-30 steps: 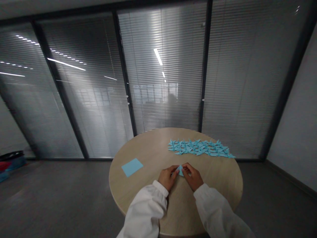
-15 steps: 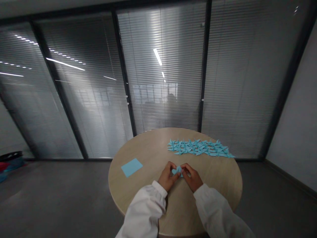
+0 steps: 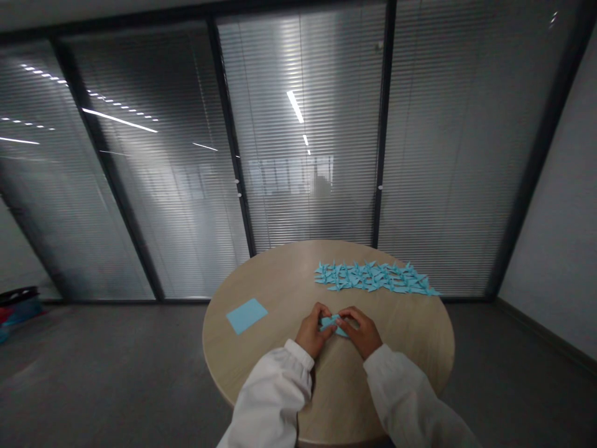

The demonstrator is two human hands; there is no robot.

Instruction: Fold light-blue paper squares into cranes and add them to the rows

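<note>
your round table (image 3: 280,277) bears folded blue pieces (image 3: 373,278), far right. your left hand (image 3: 312,331) and right hand (image 3: 364,333), both pinching, are nearer you; a flat blue sheet (image 3: 247,316) lies to their left, and the small folded paper (image 3: 328,321) is held between your fingertips.

Head view, one: worn on the person's head, above the near side of the round table (image 3: 280,274), facing forward and tilted down, wide, with left hand (image 3: 311,334) and right hand (image 3: 365,336) near in the lower middle, the blinds (image 3: 308,211) farther off behind.
</note>
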